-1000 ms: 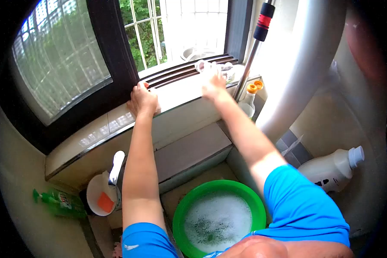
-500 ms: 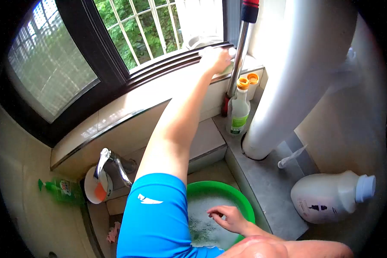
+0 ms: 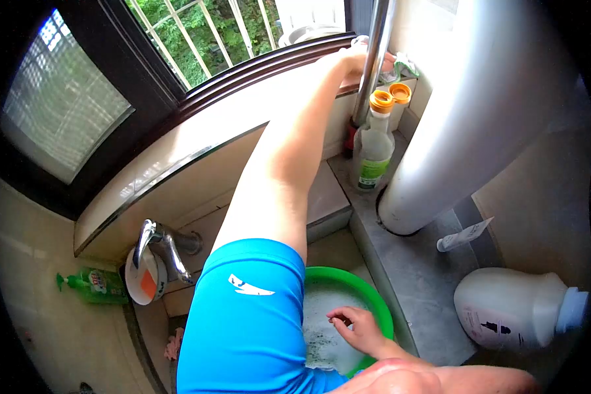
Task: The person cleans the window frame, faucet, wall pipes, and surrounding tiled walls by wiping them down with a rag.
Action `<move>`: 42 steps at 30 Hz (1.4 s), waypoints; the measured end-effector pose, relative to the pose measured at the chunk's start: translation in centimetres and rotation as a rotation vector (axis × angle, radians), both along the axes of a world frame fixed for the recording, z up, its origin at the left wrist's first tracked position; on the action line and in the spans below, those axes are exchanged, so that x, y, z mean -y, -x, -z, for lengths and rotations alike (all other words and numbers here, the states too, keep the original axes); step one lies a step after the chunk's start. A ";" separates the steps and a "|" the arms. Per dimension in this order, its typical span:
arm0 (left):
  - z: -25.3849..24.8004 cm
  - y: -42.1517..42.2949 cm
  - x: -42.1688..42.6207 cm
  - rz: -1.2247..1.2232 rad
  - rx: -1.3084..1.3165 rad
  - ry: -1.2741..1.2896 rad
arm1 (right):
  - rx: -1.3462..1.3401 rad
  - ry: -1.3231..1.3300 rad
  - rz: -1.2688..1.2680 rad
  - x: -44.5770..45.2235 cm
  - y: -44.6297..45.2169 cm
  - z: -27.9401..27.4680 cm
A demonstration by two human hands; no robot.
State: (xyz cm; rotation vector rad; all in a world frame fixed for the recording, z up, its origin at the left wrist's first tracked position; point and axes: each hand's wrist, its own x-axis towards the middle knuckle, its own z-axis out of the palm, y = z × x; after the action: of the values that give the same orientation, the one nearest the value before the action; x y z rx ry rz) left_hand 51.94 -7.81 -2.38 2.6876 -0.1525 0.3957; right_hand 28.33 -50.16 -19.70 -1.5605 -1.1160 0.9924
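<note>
My left hand (image 3: 362, 60) reaches to the right end of the window sill (image 3: 226, 118), partly behind a metal pole (image 3: 374, 65). Its fingertips are beside a crumpled white and green item (image 3: 406, 65); whether they grip it is hidden. The blue-sleeved left arm crosses the view. Loosely curled, my right hand (image 3: 361, 330) hovers above the foamy water in the green basin (image 3: 382, 308), with a gap between thumb and fingers and nothing visible in it. A clear bottle (image 3: 375, 148) with an open orange cap stands below the left hand.
A thick white pipe (image 3: 466, 111) rises at the right, with a tube (image 3: 465, 236) and a large white jug (image 3: 505, 307) nearby. At the left are a faucet (image 3: 171, 248), a bowl (image 3: 143, 279) holding an orange item, and a green pump bottle (image 3: 97, 286).
My right hand has left the window sill and come back over the basin. My left hand has moved right along the sill to its corner, and the view has shifted.
</note>
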 end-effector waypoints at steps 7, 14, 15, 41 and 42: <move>-0.5 10.2 -1.2 -0.225 -0.037 -0.221 | 0.105 -0.004 0.021 -0.1 0.2 0.3; -1.2 24.8 -2.9 -0.435 -0.133 -0.276 | 0.215 -0.025 -0.089 0.2 0.7 1.9; -1.5 26.5 -2.8 -0.472 -0.136 -0.290 | 0.216 0.000 -0.094 0.2 0.6 2.0; -1.9 30.2 10.3 -0.862 0.061 0.165 | 0.270 -0.082 -0.153 -0.4 0.7 1.2; -2.3 30.8 11.4 -0.969 0.002 0.176 | 0.250 -0.092 -0.135 -0.1 0.8 1.0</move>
State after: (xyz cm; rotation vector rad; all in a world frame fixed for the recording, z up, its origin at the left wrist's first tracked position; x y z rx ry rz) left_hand 21.17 -19.17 -0.09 2.4019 1.1544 0.6370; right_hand 27.50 -50.01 -20.73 -1.5818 -1.4361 0.8359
